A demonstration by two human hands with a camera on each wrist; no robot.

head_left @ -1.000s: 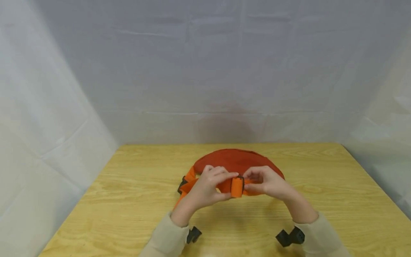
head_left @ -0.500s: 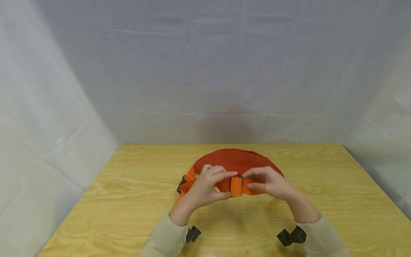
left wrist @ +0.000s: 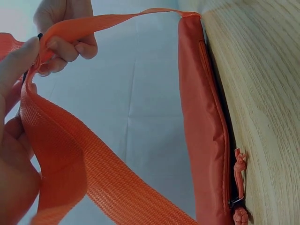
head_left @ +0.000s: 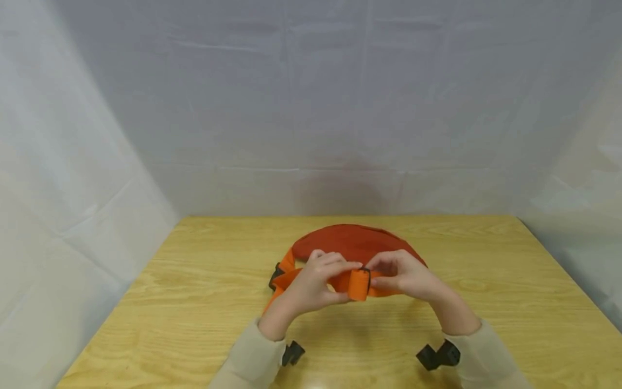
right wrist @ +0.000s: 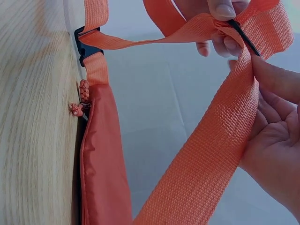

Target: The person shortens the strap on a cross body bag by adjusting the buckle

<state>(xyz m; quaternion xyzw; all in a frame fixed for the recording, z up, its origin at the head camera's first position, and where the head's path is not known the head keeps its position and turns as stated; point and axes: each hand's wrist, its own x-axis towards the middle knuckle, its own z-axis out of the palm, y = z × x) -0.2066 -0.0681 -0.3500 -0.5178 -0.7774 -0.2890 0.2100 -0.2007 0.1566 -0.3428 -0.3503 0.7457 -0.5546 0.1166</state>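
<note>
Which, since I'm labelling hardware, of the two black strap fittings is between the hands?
The thin black slider, between the left hand and right hand; the chunkier black buckle sits apart, near the red bag.

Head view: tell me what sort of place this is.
Probably a makeshift recording booth: pale creased sheeting stands behind and on both sides of a wood-grain table, and black wrist cameras are in view.

Strap [right wrist: 213, 140]: coarse woven webbing, matt
Pouch [left wrist: 199, 117]: smooth cloth, faint sheen
Left buckle [right wrist: 87, 49]: smooth plastic
Table [head_left: 194, 302]: grained wood, lightly glossy
</note>
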